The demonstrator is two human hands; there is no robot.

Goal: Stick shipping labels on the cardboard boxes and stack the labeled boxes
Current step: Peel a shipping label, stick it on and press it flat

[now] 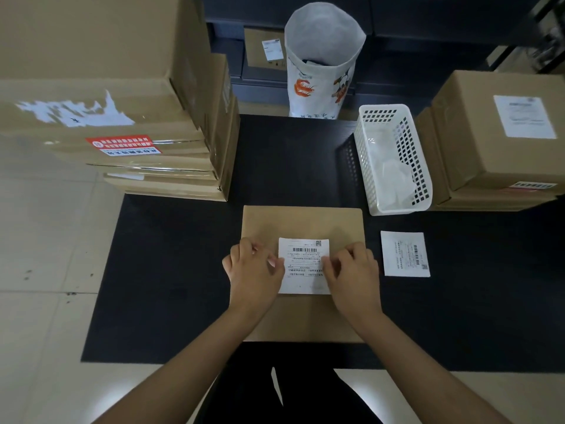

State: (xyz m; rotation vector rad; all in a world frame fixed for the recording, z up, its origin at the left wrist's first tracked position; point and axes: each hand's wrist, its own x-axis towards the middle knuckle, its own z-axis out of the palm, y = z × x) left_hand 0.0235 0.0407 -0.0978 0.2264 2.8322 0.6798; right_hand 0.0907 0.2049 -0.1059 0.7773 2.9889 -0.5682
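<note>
Left hand: left hand (255,269) sits at the left edge of the shipping label (304,266), fingers curled, tips on or pinching that edge; which of the two, cannot tell.
Right hand: right hand (351,270) mirrors it at the label's right edge, fingers curled onto the paper.
Label position: lies on top of the flat cardboard box (302,221), roughly centred side to side, its long axis running away from the person. Barcode at the far end.
Box position: on the black tabletop (171,270), directly in front of the person, between both forearms.
Key relation: label sits between the two hands, both equally near; the next smoothing stroke would likely run along the long axis, toward the far or near end.
Step, as judged: label being set down or pressed flat; stacking not yet done for this box.
Spare label: second label (405,254) lies on the tabletop just right of the box, closer to the right hand.
Stacks: labeled stack (489,142) far right; larger box stack (122,123) far left.
Other: white basket (394,160) beside the right stack; white sack (324,59) behind.
</note>
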